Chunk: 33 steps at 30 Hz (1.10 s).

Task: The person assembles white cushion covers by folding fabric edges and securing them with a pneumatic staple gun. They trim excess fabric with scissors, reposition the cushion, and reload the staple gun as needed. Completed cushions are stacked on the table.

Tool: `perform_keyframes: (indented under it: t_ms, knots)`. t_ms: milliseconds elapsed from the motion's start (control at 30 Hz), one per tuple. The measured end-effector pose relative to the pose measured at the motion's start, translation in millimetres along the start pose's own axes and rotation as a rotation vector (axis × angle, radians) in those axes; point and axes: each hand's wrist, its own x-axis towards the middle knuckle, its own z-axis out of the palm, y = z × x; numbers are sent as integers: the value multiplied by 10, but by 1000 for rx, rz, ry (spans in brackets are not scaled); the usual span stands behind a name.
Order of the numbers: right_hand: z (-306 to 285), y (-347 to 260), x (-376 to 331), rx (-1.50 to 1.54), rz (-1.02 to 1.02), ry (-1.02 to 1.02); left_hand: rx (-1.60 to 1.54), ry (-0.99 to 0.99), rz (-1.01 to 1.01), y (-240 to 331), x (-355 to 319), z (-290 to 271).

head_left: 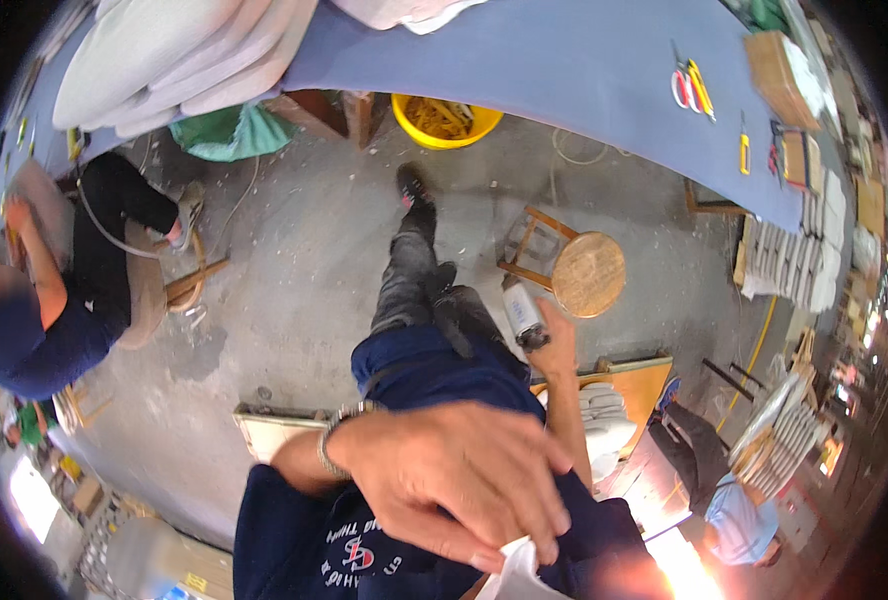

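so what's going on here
Someone standing has a thin white sheet pinched in the left hand in front of the chest; whether it is paper or cloth is unclear. The right hand has a dark-ended pale bottle in its grip, close to a round-topped wooden stool. Off to the left, a seated co-worker has a hand on a grey pad.

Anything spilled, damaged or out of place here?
A dark patch on the grey floor, near the seated person at left, looks like a stain or spill; I can't tell which. Nothing odd shows on the bottle in the right hand.
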Motion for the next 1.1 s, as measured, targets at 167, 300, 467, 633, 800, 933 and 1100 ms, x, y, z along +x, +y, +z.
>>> perform_keyframes:
  t_ms: [167,300,467,633,800,933,1100]
  knots:
    - [636,741,-955,-100,420,-100,-73,23,-31,-95,-219,284]
    - [1153,990,-1591,-79,730,-139,-233,249,-192,-145,-492,81]
    - [1734,990,-2104,30,975,-153,-405,463,-241,-592,-1017,-397]
    - [2209,976,-2480,195,1216,18,-526,550,-433,-765,-1139,-1065]
    - [2271,1028,-2416,209,1370,-22,-438,436,-432,-617,-940,-1058]
    - [2035,957,-1960,56,1308,-109,-366,334,-403,-431,-546,-880]
    - [1722,1101,-1603,131,972,-23,-282,300,-348,-220,-138,-265]
